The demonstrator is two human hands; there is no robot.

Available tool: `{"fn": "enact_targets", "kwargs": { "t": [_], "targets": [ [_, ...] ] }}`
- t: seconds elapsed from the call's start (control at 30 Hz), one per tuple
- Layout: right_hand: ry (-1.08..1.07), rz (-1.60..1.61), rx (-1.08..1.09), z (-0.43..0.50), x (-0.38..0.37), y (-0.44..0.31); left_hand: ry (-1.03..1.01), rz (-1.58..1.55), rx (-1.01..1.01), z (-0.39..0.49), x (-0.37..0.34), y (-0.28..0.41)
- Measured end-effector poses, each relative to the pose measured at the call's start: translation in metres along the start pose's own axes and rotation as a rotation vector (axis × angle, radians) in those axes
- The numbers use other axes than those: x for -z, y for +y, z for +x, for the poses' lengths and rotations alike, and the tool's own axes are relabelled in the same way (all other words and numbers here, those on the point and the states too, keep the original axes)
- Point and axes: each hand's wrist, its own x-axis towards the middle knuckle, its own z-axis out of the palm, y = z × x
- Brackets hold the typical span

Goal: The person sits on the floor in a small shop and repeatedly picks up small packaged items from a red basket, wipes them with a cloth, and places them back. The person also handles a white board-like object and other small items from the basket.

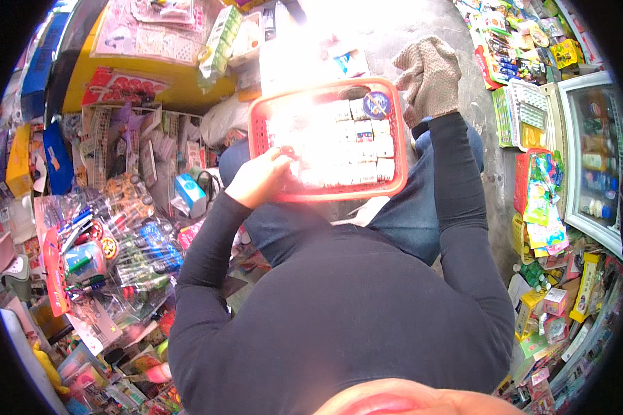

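A red plastic basket (328, 197) lies before me over my knees, holding several rows of small white boxes (366, 150). A round blue lid or tin (376, 105) sits in its far right corner. My left hand (262, 176) reaches over the basket's left near corner, fingertips beside a small dark red thing (287, 150). Glare washes out that spot, so what the fingers grip is unclear. Off the basket's right side, a beige-brown woven cloth (430, 72) bunches around my right hand and hides its fingers.
Packaged toys and pens (85, 249) crowd the left side. A yellow-sided counter (176, 91) bearing goods stands at far left. To the right are snack packets (545, 197), a glass-doored cooler (597, 166) and yellow boxes (529, 311). Grey floor (480, 181) runs along my right.
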Motion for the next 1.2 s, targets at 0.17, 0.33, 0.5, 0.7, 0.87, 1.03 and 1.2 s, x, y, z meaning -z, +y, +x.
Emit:
{"fn": "enact_targets", "kwargs": {
  "t": [0.17, 0.33, 0.5, 0.7, 0.87, 1.03, 1.2],
  "targets": [
    [-0.034, -0.5, 0.339, 0.004, 0.001, -0.001, 0.083, -0.032, -0.038, 0.018, 0.055, -0.008],
    [0.013, -0.604, 0.467, 0.008, 0.001, 0.0, 0.463, -0.061, 0.027, 0.131, 0.051, -0.045],
    [0.006, -0.568, 0.239, 0.01, 0.004, 0.003, 0.474, 0.083, 0.198, 0.198, 0.036, -0.058],
    [0.006, -0.703, 0.432, 0.01, 0.003, -0.003, 0.481, -0.054, 0.181, 0.197, 0.035, -0.079],
    [0.017, -0.689, 0.43, 0.011, 0.003, -0.008, 0.222, -0.184, 0.316, 0.169, 0.036, -0.119],
    [0.005, -0.82, 0.548, 0.015, 0.002, 0.0, 0.164, -0.312, 0.351, 0.174, 0.044, -0.115],
    [-0.017, -0.854, 0.529, 0.018, 0.002, 0.004, 0.214, -0.117, 0.13, 0.206, 0.048, -0.082]
  ]
}}
